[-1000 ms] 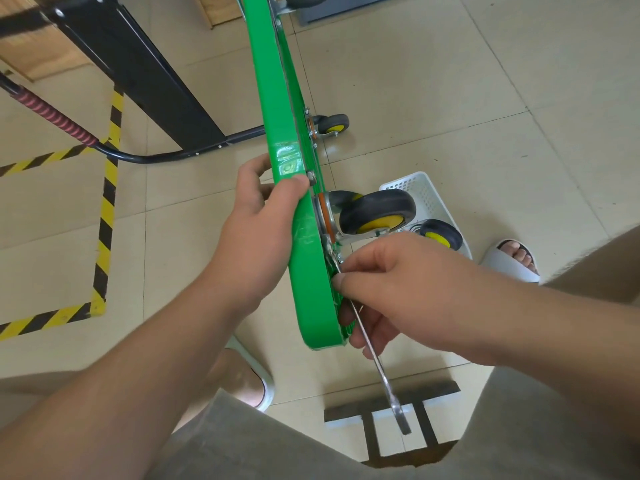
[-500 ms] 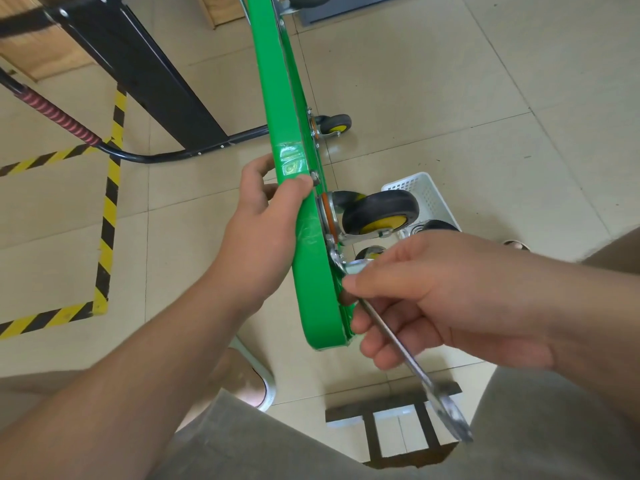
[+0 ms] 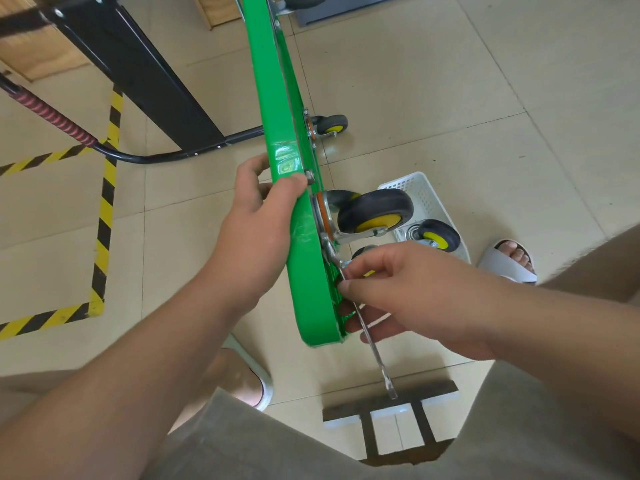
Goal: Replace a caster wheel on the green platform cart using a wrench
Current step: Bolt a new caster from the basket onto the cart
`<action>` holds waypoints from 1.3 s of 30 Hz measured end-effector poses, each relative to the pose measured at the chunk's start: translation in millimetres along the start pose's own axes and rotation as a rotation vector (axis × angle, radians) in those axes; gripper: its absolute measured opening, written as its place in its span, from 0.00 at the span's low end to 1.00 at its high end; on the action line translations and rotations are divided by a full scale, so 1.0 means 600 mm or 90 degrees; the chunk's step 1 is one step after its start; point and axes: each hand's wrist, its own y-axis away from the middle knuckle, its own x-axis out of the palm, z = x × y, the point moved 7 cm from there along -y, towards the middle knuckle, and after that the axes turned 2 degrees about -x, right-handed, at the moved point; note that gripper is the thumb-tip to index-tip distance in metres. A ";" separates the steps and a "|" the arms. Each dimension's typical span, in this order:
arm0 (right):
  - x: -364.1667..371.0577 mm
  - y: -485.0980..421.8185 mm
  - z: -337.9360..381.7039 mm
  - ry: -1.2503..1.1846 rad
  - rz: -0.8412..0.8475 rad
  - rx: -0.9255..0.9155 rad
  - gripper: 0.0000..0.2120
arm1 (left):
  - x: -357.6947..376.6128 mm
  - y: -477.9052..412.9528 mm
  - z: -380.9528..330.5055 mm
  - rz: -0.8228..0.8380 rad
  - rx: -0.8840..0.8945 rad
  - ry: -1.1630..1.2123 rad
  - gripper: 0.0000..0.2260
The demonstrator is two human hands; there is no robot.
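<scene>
The green platform cart [image 3: 277,109] stands on its edge, running from the top of the view down to the middle. My left hand [image 3: 256,230] grips its rim from the left, thumb over the edge. A black caster wheel with a yellow hub [image 3: 375,211] sticks out to the right from its metal mounting plate. My right hand [image 3: 398,292] pinches a thin steel wrench [image 3: 372,344], whose upper end sits at the plate just below the caster. The wrench handle points down toward me. Another caster [image 3: 332,125] sits farther up the deck.
A white plastic basket [image 3: 420,192] on the tiled floor holds a loose caster wheel [image 3: 438,235]. A black metal frame [image 3: 145,74] and the cart's curved handle bar [image 3: 145,157] lie at left, by yellow-black floor tape [image 3: 104,216]. My sandalled feet flank the cart.
The wrench handle has swung back from the right toward the cart's lower edge, with my right hand turning it. My left hand has kept its hold on the rim.
</scene>
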 end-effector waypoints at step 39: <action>-0.008 0.036 -0.015 -0.055 -0.019 0.075 0.06 | -0.001 -0.001 0.001 0.000 -0.003 0.010 0.15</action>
